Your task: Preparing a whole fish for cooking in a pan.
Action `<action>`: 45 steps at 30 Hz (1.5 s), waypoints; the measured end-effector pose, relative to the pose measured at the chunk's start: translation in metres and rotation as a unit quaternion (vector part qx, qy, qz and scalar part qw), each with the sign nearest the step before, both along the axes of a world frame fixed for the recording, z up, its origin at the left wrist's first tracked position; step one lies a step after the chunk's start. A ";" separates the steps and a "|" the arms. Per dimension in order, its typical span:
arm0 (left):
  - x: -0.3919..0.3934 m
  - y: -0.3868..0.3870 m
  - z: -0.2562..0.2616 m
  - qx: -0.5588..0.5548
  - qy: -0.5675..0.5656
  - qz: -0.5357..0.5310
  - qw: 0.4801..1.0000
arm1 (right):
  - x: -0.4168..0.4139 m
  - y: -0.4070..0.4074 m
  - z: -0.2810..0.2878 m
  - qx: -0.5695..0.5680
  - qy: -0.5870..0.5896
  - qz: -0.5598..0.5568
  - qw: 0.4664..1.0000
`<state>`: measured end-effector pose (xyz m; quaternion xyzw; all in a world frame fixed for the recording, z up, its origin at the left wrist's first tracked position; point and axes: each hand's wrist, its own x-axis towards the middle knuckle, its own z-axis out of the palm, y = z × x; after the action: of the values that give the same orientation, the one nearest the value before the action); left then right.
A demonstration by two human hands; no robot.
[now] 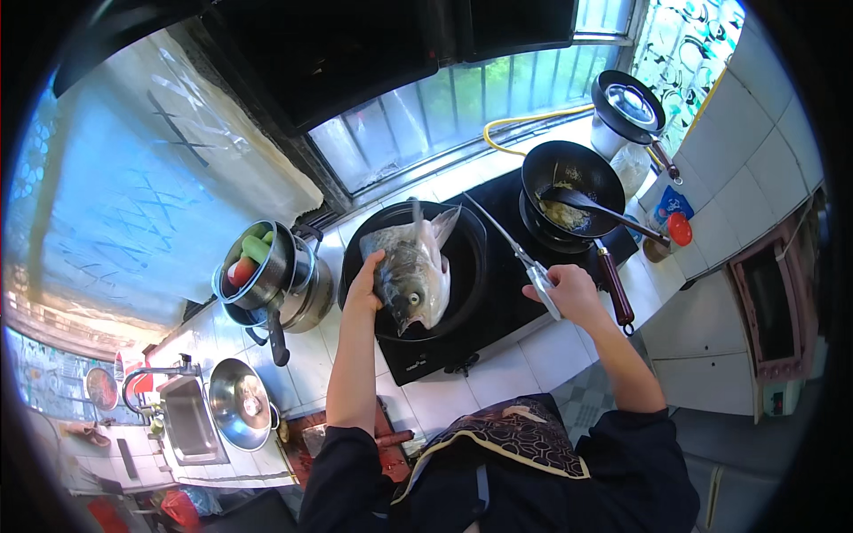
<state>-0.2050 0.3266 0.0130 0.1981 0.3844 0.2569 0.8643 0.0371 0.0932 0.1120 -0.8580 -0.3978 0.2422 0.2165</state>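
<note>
A large fish head (413,273), grey on top and pale below, lies in a wide black pan (474,293) on the stove. Its mouth points towards me and a fin sticks up at the far side. My left hand (368,283) grips the fish along its left side; some fingers are hidden. My right hand (574,293) is closed around the pale handle of a long, narrow metal utensil (506,236). The utensil slants up and left over the stovetop, with its tip near the pan's right rim. I cannot tell its exact kind.
A black wok (603,170) holding a spatula (586,200) and chopped bits stands at right, its handle (614,286) jutting towards me. Left are stacked pots (306,293) with vegetables, a steel basin (230,406) and a sink (193,416). A red-lidded jar (678,230) stands far right.
</note>
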 end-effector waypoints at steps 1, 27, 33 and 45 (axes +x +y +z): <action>-0.005 -0.001 -0.003 -0.005 0.012 0.011 1.000 | 0.000 0.000 0.000 0.002 0.001 0.007 1.000; -0.107 -0.095 0.098 0.443 0.376 -0.048 0.812 | -0.181 0.005 -0.117 0.009 -0.038 0.640 0.768; -0.174 -0.178 0.135 0.409 0.433 0.019 0.803 | -0.289 0.018 -0.169 0.064 -0.056 0.637 0.766; -0.168 -0.191 0.098 0.358 0.291 0.063 0.885 | -0.281 0.015 -0.145 0.167 -0.046 0.663 0.728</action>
<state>-0.3728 0.1355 0.1111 0.5351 0.5119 0.3617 0.5663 -0.2437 0.1078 -0.0325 -0.3359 -0.9091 0.2139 0.1221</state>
